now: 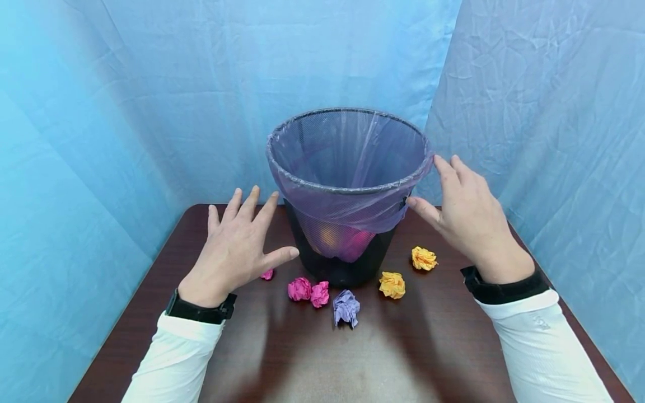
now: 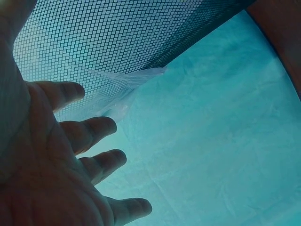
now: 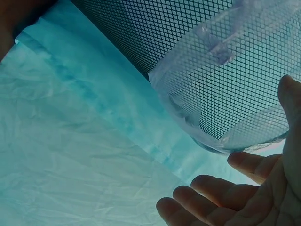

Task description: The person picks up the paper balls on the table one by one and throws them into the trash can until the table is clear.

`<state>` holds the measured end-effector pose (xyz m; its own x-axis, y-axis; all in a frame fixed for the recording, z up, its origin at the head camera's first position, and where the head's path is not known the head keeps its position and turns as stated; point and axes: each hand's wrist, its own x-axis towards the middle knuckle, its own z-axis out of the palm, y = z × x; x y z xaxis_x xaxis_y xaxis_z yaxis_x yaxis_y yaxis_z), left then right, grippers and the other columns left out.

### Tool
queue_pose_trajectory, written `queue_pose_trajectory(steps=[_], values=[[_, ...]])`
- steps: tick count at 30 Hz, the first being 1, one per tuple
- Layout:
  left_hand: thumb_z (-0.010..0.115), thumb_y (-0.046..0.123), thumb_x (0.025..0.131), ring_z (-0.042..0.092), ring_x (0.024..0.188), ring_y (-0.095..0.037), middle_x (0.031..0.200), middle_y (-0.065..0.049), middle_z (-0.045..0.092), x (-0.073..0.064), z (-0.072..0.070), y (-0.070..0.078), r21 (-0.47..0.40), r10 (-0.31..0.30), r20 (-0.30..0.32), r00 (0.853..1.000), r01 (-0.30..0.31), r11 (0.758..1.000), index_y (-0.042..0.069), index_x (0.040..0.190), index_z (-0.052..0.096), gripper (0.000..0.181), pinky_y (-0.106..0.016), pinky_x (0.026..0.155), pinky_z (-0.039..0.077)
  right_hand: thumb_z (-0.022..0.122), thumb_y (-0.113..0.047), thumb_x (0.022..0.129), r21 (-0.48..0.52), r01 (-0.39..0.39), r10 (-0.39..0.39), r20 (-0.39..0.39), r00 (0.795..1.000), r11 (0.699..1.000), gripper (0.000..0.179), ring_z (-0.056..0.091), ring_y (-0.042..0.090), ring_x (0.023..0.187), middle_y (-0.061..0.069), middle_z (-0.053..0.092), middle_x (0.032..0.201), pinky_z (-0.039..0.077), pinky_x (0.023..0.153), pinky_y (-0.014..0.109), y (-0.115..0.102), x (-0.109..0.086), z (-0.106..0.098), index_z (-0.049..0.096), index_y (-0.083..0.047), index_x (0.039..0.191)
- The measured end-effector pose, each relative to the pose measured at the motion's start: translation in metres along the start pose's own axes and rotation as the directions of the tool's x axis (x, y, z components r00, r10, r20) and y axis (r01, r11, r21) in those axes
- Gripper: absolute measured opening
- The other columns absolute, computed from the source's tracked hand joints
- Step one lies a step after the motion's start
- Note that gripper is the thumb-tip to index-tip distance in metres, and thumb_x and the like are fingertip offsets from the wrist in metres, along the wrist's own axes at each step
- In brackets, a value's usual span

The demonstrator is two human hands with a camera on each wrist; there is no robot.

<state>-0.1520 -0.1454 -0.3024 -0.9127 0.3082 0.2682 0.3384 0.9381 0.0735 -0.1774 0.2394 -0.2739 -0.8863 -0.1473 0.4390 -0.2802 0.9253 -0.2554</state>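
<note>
A black mesh wastebasket (image 1: 342, 275) stands upright at the table's far side. Its translucent purple bag (image 1: 347, 210) is folded over the rim, and orange and pink patches show through its wall. My left hand (image 1: 234, 246) is spread palm down to the left of the basket, apart from it; the left wrist view shows its loosely bent fingers (image 2: 96, 132) below the mesh. At the right side, my right hand (image 1: 468, 215) has its index fingertip at the bagged rim and its thumb near the wall. Whether they touch, I cannot tell. Neither hand holds anything.
Before the basket lie crumpled paper balls: two pink ones (image 1: 299, 289), a purple one (image 1: 346, 308) and two yellow ones (image 1: 392, 285). Another pink piece (image 1: 267, 274) is partly hidden by my left hand. Blue cloth (image 1: 201, 84) surrounds the dark brown table (image 1: 312, 364).
</note>
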Motion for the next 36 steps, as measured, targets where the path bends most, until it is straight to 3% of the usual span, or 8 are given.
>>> queue_pose_trajectory(steps=[7,17,36], values=[[0.060,0.082,0.085,0.019,0.156,-0.053,0.169,-0.024,0.027,-0.001,0.003,0.000,-0.004,-0.008,0.005,1.000,0.008,1.000,0.019,0.166,0.029,0.107,-0.086,0.111,0.011,0.076,-0.053,0.092,-0.008,0.025,-0.025,-0.014,1.000,1.000,0.098,0.035,0.063,0.143,0.040,0.030,0.161,0.032,0.111,0.077,0.004,-0.004,0.008,0.032,0.002,0.161],[0.064,0.080,0.085,0.018,0.157,-0.051,0.170,-0.024,0.026,-0.003,0.010,0.002,-0.008,-0.022,0.017,1.000,0.022,1.000,0.019,0.167,0.028,0.108,-0.085,0.113,0.010,0.076,-0.060,0.088,-0.112,0.021,-0.022,-0.005,1.000,0.993,0.107,0.022,0.066,0.147,0.041,0.021,0.163,0.027,0.114,0.077,0.008,-0.011,0.022,0.029,0.000,0.163],[0.066,0.079,0.084,0.018,0.158,-0.049,0.171,-0.022,0.023,-0.008,0.032,0.002,-0.029,-0.024,0.013,1.000,0.024,0.999,0.021,0.167,0.026,0.109,-0.084,0.113,0.012,0.075,-0.065,0.086,-0.182,0.011,-0.008,0.022,1.000,0.983,0.106,0.018,0.063,0.149,0.036,0.021,0.165,0.021,0.111,0.082,0.013,-0.027,0.049,0.031,-0.009,0.164]])
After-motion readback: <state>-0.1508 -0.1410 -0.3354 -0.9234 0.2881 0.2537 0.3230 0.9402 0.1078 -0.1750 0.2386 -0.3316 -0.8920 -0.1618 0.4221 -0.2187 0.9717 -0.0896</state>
